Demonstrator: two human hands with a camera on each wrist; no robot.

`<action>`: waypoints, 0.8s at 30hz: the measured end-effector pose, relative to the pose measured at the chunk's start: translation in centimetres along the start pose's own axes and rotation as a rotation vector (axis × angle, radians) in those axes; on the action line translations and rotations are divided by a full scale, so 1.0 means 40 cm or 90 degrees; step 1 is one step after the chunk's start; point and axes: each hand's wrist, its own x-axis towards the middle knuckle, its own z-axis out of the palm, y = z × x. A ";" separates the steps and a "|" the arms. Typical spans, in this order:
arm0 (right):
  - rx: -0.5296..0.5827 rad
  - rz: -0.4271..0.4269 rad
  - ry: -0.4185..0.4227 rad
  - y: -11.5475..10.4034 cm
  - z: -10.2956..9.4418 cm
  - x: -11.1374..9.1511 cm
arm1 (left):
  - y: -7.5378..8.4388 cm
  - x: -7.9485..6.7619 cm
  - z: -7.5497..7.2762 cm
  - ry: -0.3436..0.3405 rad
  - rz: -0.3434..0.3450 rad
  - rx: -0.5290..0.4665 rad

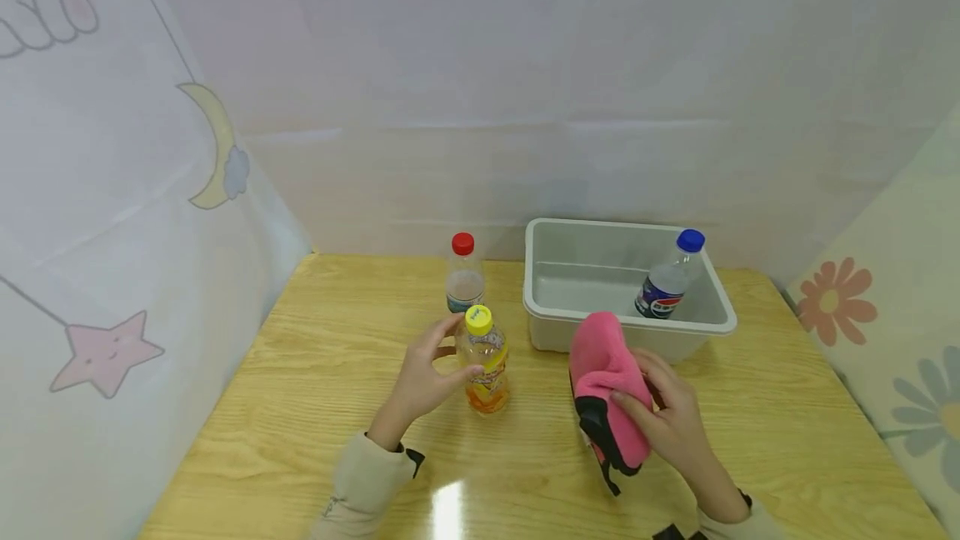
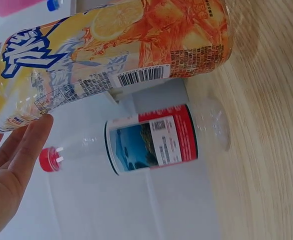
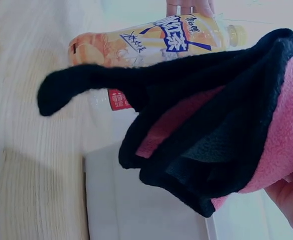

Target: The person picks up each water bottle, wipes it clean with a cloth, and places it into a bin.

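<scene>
My left hand [image 1: 423, 377] curves around an upright iced tea bottle [image 1: 489, 390] with a yellow cap, thumb across its front and fingers at its far side. In the left wrist view, the fingertips lie against the upper label. My right hand [image 1: 671, 415] pinches a folded pink fleece item [image 1: 600, 357] with black edging and a black strap, held up in front of the grey bin. The right wrist view shows its black-edged opening [image 3: 201, 155] and dark lining. Just behind the tea bottle stands a clear bottle [image 1: 465, 282] with a red cap.
A light grey plastic bin [image 1: 555, 315] stands at the back right of the wooden table [image 1: 315, 373]. Inside it, a blue-capped bottle [image 1: 663, 290] with a dark blue label leans against the right side. Printed cloth [image 1: 450, 107] hangs behind and at both sides.
</scene>
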 end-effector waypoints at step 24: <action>-0.084 -0.009 -0.002 0.018 0.069 0.001 | 0.103 -0.007 0.088 -0.094 0.051 -0.062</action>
